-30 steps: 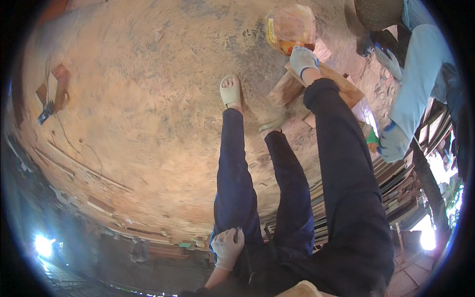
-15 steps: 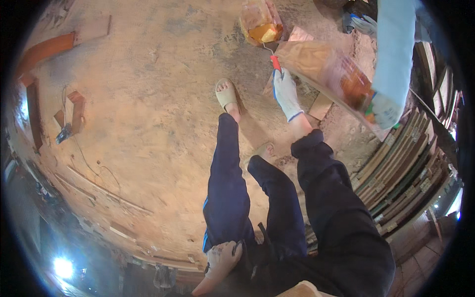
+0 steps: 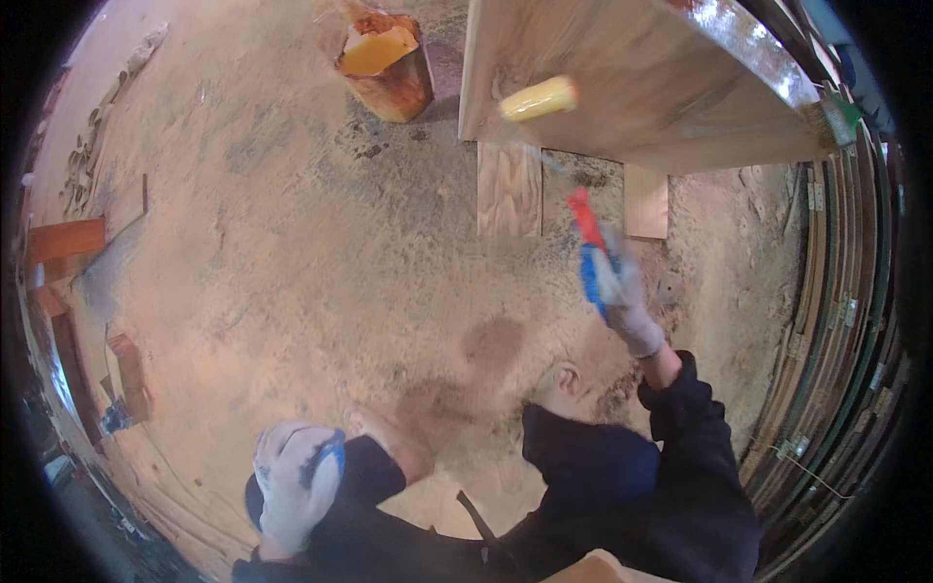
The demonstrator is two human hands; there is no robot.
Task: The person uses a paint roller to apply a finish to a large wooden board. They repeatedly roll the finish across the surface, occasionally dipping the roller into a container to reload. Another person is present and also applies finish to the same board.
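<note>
My right hand (image 3: 622, 301), in a white and blue glove, grips the red handle of a paint roller (image 3: 539, 98). The roller's yellow sleeve lies against the near edge of a large wooden board (image 3: 641, 87) propped above the ground. My left hand (image 3: 292, 476), gloved the same way, rests on my left knee and holds nothing that I can see. A brown-stained bucket (image 3: 384, 58) with yellowish liquid stands on the dirt left of the board. My bare feet and dark trousers fill the lower middle.
Two short planks (image 3: 508, 189) lie under the board. Wood offcuts (image 3: 68, 238) and a block (image 3: 126, 374) sit at the left. Stacked frames or panels with metal hinges (image 3: 836, 321) line the right side. The floor is dusty earth with a dark damp patch (image 3: 486, 350).
The view has swung closer to the board. My right hand has moved down and right with the roller, which now touches the board's edge. My left hand has moved onto my knee.
</note>
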